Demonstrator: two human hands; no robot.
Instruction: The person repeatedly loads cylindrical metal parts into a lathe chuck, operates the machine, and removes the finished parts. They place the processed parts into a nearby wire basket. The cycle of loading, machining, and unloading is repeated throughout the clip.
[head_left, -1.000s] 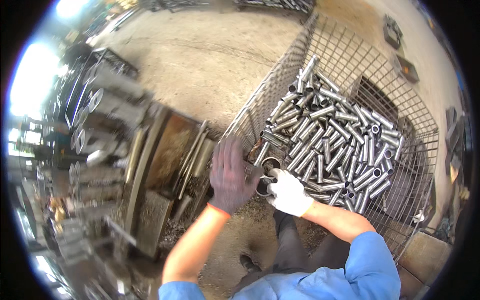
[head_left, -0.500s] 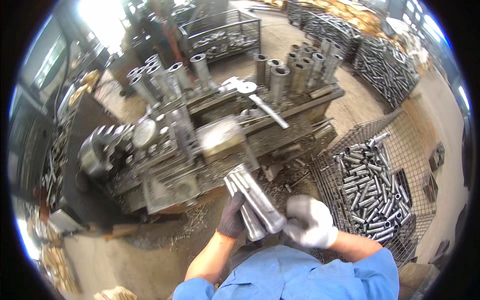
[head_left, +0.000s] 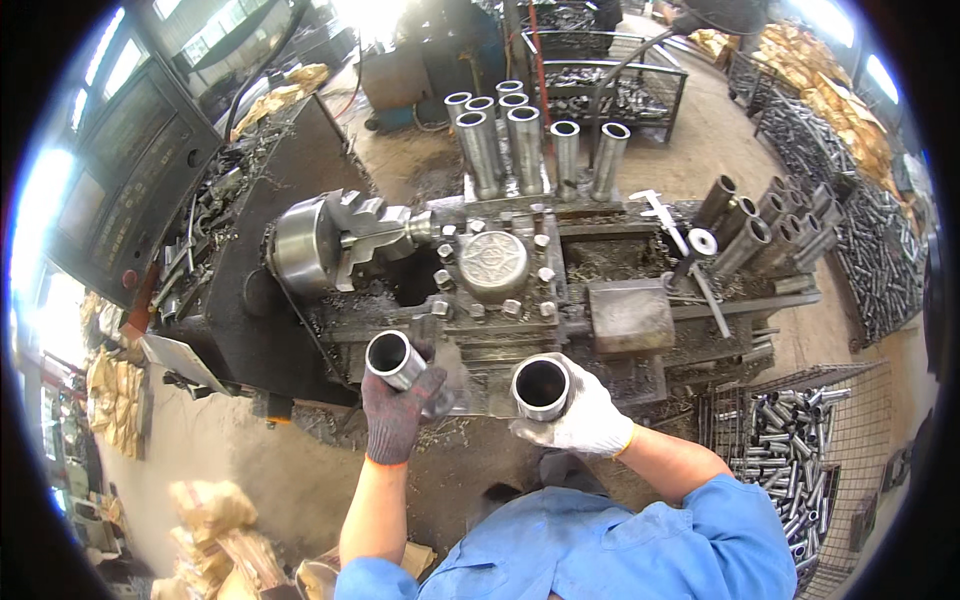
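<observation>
My left hand (head_left: 392, 418), in a dark grey glove, is wrapped round a short metal tube (head_left: 405, 368) whose open end faces up. In a white glove, my right hand (head_left: 588, 412) grips a second metal tube (head_left: 541, 387), its round bore toward me. The two tubes are apart, in front of the near side of a lathe. Behind them are the lathe's tool post (head_left: 494, 265), ringed with bolts, and its jawed chuck (head_left: 308, 247) further left. The lower parts of both tubes are hidden by the gloves and the viewing angle.
Several bright tubes (head_left: 524, 150) stand upright at the lathe's back. Darker tubes (head_left: 745, 245) stand at its right end, beside a caliper (head_left: 690, 255) and a round-headed metal piece (head_left: 702, 242). A wire basket (head_left: 868, 400) of small tubes is at right; sacks (head_left: 215, 520) lie lower left.
Both tubes were together at my left hand, with my right hand at their near ends. Now each hand holds one, apart and upright. The view has swung left.
</observation>
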